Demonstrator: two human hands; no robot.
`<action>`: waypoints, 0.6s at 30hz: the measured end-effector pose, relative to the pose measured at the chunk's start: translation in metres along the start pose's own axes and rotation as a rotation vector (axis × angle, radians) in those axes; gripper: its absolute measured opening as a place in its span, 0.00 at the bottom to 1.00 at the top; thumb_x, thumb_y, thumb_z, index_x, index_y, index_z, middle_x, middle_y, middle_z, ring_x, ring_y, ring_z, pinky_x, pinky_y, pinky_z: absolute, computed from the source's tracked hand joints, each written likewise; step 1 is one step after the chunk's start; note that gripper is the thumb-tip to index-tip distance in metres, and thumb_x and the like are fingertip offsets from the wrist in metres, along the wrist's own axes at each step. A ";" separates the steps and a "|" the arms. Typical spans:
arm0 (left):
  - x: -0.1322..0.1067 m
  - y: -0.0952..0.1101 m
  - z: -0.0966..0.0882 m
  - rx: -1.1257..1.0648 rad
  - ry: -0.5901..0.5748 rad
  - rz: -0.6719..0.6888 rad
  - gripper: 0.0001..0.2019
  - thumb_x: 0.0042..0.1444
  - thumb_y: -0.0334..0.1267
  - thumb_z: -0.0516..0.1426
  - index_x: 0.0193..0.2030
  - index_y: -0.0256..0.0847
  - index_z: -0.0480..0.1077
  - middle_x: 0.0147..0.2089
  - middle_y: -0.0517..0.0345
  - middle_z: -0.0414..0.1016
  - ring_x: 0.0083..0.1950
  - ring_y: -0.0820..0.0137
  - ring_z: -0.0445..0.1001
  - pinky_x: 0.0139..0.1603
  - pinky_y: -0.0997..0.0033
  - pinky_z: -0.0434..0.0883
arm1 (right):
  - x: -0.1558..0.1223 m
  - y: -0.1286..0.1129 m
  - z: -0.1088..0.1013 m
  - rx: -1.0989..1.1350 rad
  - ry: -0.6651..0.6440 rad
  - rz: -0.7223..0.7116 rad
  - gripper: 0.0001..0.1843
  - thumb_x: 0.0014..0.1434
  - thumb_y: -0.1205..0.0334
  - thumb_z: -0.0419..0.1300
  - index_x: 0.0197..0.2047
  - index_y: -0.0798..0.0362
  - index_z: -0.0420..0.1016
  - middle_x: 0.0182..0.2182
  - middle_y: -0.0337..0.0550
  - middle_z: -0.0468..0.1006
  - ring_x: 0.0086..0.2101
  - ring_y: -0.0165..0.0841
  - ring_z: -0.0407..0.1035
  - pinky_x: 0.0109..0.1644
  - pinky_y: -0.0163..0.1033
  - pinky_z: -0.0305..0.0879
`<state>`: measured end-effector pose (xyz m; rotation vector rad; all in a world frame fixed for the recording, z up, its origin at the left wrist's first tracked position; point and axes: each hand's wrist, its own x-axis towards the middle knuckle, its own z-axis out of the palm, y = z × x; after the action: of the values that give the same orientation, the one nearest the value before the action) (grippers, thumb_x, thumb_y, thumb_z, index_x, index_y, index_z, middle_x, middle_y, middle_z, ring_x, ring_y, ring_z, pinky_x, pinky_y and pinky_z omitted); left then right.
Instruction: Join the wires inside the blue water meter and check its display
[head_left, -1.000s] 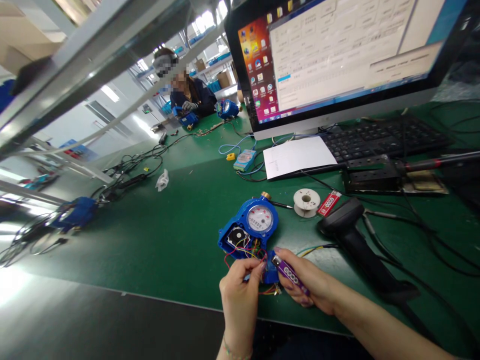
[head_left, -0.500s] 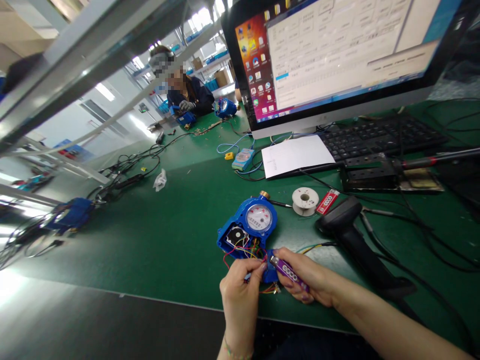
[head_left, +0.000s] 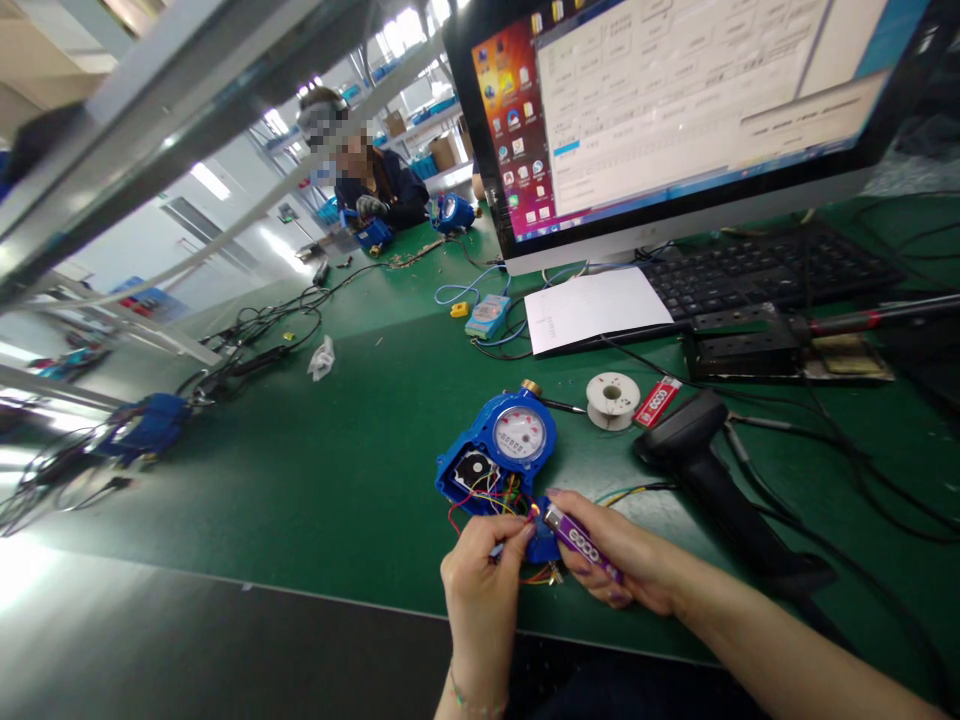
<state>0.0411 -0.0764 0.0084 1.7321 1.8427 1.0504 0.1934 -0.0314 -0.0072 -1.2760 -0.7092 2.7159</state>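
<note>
The blue water meter (head_left: 501, 452) lies open on the green table (head_left: 337, 480), near its front edge, and its coloured wires (head_left: 489, 501) come out toward the person. The left hand (head_left: 480, 590) pinches these wires with its fingertips. The right hand (head_left: 630, 572) has its grip clenched around a purple lighter (head_left: 581, 542). The lighter's tip shows a small orange glow just beside the wires. I think the heat could burn the left fingertips or melt the coating of neighbouring wires if the lighter tilts or comes too near.
</note>
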 end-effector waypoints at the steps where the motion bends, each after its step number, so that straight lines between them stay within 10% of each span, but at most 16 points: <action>1: 0.000 0.000 0.000 -0.001 0.000 -0.001 0.05 0.53 0.34 0.58 0.28 0.41 0.73 0.29 0.61 0.77 0.30 0.73 0.75 0.35 0.77 0.72 | -0.001 -0.001 -0.002 -0.044 0.030 -0.030 0.36 0.62 0.39 0.28 0.16 0.55 0.52 0.10 0.34 0.49 0.11 0.21 0.42 0.14 0.27 0.34; 7: 0.000 0.000 -0.001 -0.047 -0.018 -0.086 0.05 0.52 0.37 0.58 0.28 0.41 0.73 0.29 0.59 0.78 0.29 0.72 0.75 0.35 0.75 0.73 | -0.005 -0.016 -0.031 -0.629 0.730 -0.505 0.22 0.61 0.51 0.40 0.36 0.58 0.67 0.30 0.49 0.66 0.33 0.37 0.64 0.38 0.42 0.63; 11: 0.000 0.003 -0.002 -0.167 -0.040 -0.190 0.04 0.51 0.37 0.59 0.28 0.41 0.73 0.29 0.59 0.78 0.29 0.72 0.76 0.32 0.77 0.73 | -0.006 -0.010 -0.026 -0.776 1.014 -0.762 0.24 0.54 0.59 0.49 0.51 0.64 0.63 0.49 0.59 0.59 0.51 0.49 0.53 0.57 0.53 0.48; 14: 0.001 0.006 -0.004 -0.311 -0.081 -0.266 0.05 0.52 0.38 0.58 0.30 0.40 0.72 0.31 0.58 0.77 0.31 0.72 0.75 0.32 0.79 0.72 | -0.008 0.008 -0.002 -0.809 0.853 -0.966 0.14 0.57 0.57 0.50 0.40 0.56 0.71 0.39 0.49 0.66 0.41 0.40 0.62 0.47 0.44 0.59; 18: 0.003 0.009 -0.008 -0.333 -0.099 -0.192 0.05 0.54 0.35 0.56 0.28 0.39 0.69 0.32 0.60 0.71 0.35 0.75 0.71 0.35 0.80 0.70 | -0.005 0.021 0.025 -0.596 0.573 -0.866 0.10 0.55 0.56 0.55 0.32 0.51 0.74 0.27 0.40 0.66 0.28 0.30 0.61 0.31 0.34 0.58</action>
<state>0.0410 -0.0759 0.0209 1.3617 1.6272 1.0990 0.1814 -0.0605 0.0010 -1.2920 -1.5644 1.4112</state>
